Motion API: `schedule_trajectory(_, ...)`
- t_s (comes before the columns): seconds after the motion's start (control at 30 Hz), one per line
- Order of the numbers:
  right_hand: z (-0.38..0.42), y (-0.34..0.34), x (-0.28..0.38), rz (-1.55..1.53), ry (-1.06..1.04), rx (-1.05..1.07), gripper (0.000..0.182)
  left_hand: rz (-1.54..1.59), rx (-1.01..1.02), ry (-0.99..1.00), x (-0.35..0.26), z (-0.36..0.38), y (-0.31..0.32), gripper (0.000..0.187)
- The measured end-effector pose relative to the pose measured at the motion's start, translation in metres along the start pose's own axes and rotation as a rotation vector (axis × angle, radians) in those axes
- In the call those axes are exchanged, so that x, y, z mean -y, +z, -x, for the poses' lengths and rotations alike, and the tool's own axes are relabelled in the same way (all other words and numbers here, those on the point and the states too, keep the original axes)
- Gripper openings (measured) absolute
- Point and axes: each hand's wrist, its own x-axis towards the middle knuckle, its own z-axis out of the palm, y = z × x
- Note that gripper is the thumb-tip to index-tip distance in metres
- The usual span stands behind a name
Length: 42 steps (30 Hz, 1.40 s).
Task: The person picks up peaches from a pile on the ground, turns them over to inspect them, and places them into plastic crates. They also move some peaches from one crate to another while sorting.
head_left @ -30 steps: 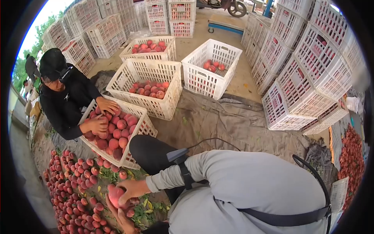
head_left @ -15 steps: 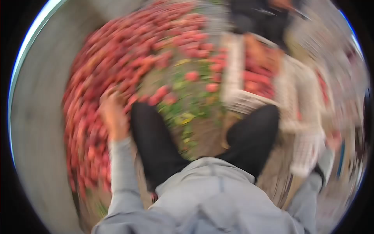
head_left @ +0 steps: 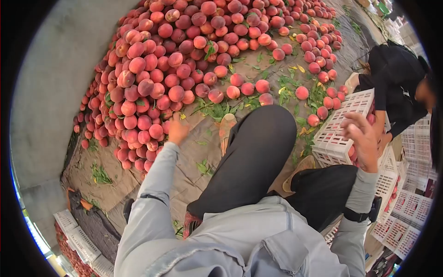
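A large heap of red peaches [head_left: 157, 87] lies on a brown ground sheet at my left and in front. My left hand [head_left: 178, 131] is at the heap's near edge, right beside the outer peaches. Its fingers are foreshortened and blurred, so their grip does not show. My right hand [head_left: 362, 141] is raised above a white slatted plastic crate [head_left: 333, 138] holding peaches. Its fingers are loosely bent and apart, with nothing in them.
A person in dark clothes [head_left: 399, 83] bends at the crate's far side, a hand [head_left: 384, 142] at its edge. More white crates [head_left: 413, 205] stand at the right, others [head_left: 83, 242] at lower left. Leaves and loose peaches [head_left: 302, 93] lie on the ground sheet [head_left: 191, 154].
My view has turned and sharpened from a blur. My right hand has come up from low at the right to above the crate. The left stays by the heap.
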Motion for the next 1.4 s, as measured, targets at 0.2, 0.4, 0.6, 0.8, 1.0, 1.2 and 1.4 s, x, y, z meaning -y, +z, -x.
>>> schedule_trajectory(0.2,-0.055,0.057,-0.044,0.061,0.152,0.106,0.032,0.039,-0.166,-0.150,-0.028,-0.084,-0.016,0.086)
schedule_trajectory(0.4,-0.076,0.060,-0.045,0.011,0.204,0.105,0.032,-0.211,-0.193,-0.287,-0.071,-0.114,0.015,0.088)
schedule_trajectory(0.6,-0.072,0.066,-0.043,0.059,0.186,0.111,0.030,-0.262,-0.232,-0.190,-0.061,-0.092,0.023,0.070)
schedule_trajectory(0.8,-0.071,0.064,-0.044,0.112,0.177,0.127,0.031,-0.125,-0.150,-0.161,-0.051,-0.063,0.037,0.067)
schedule_trajectory(1.0,-0.072,0.064,-0.050,0.092,0.171,0.127,0.036,1.152,0.299,-0.464,-0.148,-0.048,0.018,0.054)
schedule_trajectory(1.2,-0.079,0.098,-0.041,-0.260,-0.092,0.044,0.067,1.468,1.010,0.114,-0.312,-0.038,-0.029,0.063)
schedule_trajectory(1.4,-0.093,0.077,-0.035,-0.402,-0.032,-0.054,0.070,1.137,0.833,0.203,-0.310,-0.043,-0.046,0.052)
